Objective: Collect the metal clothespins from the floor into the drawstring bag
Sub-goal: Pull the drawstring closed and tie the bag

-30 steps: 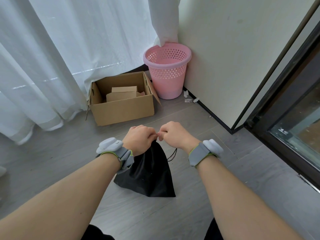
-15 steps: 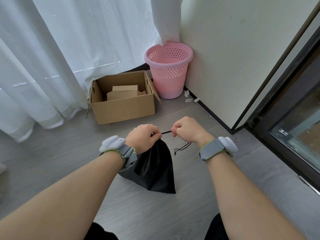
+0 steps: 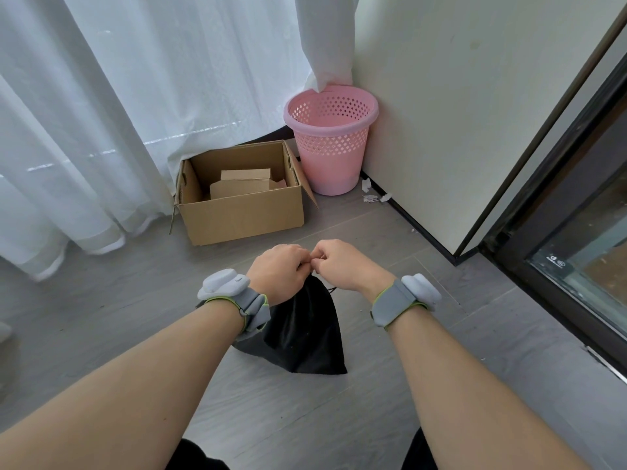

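Black drawstring bag, 2 hands pinching top

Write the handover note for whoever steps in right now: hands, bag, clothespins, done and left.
Left hand: closed on the neck of the black drawstring bag, which hangs with its bottom on the grey floor.
Right hand: closed at the same neck, fingers pinched against the left hand; the grip seems to be on the cord, whose loose end shows just below.
Clothespins: none visible on the floor; whether any are inside the bag cannot be seen.
Done: collecting appears finished.
Left: finish cinching the cord if the mouth is not fully shut.
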{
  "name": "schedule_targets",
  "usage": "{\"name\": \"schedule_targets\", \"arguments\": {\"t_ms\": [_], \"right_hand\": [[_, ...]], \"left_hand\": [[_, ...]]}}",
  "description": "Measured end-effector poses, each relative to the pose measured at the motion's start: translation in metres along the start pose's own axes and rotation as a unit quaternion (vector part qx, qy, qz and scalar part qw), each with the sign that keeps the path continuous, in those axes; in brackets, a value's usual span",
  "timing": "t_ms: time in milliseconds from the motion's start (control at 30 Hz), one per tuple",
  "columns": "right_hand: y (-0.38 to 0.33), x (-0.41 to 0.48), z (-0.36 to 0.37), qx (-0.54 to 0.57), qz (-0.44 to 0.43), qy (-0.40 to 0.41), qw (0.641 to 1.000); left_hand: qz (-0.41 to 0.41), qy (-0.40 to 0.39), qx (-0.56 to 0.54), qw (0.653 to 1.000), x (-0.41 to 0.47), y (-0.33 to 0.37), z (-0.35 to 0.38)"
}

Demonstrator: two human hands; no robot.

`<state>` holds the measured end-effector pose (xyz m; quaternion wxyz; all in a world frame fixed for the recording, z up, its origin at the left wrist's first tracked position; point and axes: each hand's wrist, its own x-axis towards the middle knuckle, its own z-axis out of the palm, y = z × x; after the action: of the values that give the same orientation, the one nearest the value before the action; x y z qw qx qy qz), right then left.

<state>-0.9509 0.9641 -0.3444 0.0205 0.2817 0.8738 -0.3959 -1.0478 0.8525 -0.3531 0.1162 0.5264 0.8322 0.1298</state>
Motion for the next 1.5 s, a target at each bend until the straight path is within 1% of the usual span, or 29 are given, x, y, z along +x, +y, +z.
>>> {"name": "schedule_targets", "arguments": {"t_ms": [167,233,333,400,500,600,667,733,800,833,900,1000,1033,1100,1167,1233,1267,1333,1400,1467,1500], "right_hand": [[0.001,0.0,-0.001,-0.084,0.014,-0.036,0.996],[0.002,-0.001,-0.002,-0.089,0.015,-0.035,0.995],[0.001,-0.003,-0.003,-0.05,0.026,-0.031,0.998],[-0.001,-0.004,-0.005,-0.007,0.03,-0.01,0.999],[0.003,-0.004,-0.012,0.022,0.044,0.043,0.998],[0.01,-0.004,-0.017,0.098,0.063,0.053,0.992],[0.01,-0.001,-0.013,0.142,0.075,0.043,0.986],[0.007,0.003,-0.007,0.171,0.081,0.033,0.981],[0.004,0.005,-0.004,0.18,0.081,0.025,0.98],[0.003,0.005,-0.003,0.182,0.079,0.019,0.98],[0.001,0.003,-0.006,0.161,0.06,0.003,0.985],[-0.004,-0.001,-0.014,0.071,0.021,-0.006,0.997],[-0.004,-0.002,-0.016,0.061,0.012,-0.013,0.998],[-0.006,-0.003,-0.02,0.078,-0.001,-0.018,0.997],[-0.007,-0.001,-0.024,0.129,-0.004,0.01,0.992],[-0.011,0.001,-0.025,0.209,0.001,0.025,0.978],[-0.013,0.003,-0.026,0.265,0.006,0.022,0.964],[-0.016,0.006,-0.028,0.377,0.017,0.013,0.926],[-0.017,0.009,-0.035,0.448,0.031,0.025,0.893],[-0.015,0.011,-0.041,0.499,0.043,0.047,0.864],[-0.014,0.012,-0.044,0.525,0.048,0.056,0.848]], "left_hand": [[0.013,-0.012,0.034,0.999,-0.003,0.001,0.003],[0.003,-0.013,0.004,1.0,-0.004,-0.004,0.004],[-0.008,-0.011,-0.046,0.999,-0.004,-0.01,0.004],[-0.019,-0.005,-0.064,0.998,-0.005,-0.015,0.005],[-0.066,0.01,-0.11,0.992,-0.009,-0.027,0.006],[-0.095,0.025,-0.132,0.986,-0.014,-0.038,0.008],[-0.076,0.011,-0.136,0.988,-0.013,-0.036,0.01],[-0.023,-0.009,-0.135,0.991,-0.008,-0.026,0.012],[0.023,-0.009,-0.143,0.989,-0.001,-0.015,0.014],[0.024,-0.001,-0.152,0.988,0.001,-0.011,0.015],[0.0,0.017,-0.172,0.985,0.002,-0.006,0.012],[-0.023,0.039,-0.188,0.981,0.002,-0.008,0.014],[-0.027,0.05,-0.198,0.979,0.002,-0.009,0.015],[-0.044,0.071,-0.239,0.967,0.003,-0.009,0.014],[-0.067,0.073,-0.302,0.948,0.006,-0.006,0.011],[-0.084,0.062,-0.354,0.929,0.009,-0.004,0.01],[-0.09,0.063,-0.375,0.92,0.011,-0.003,0.011],[-0.125,0.085,-0.417,0.896,0.016,-0.004,0.011],[-0.153,0.101,-0.463,0.867,0.021,-0.005,0.008],[-0.146,0.089,-0.465,0.868,0.022,-0.002,0.009],[-0.134,0.078,-0.449,0.88,0.023,0.001,0.01]]}}
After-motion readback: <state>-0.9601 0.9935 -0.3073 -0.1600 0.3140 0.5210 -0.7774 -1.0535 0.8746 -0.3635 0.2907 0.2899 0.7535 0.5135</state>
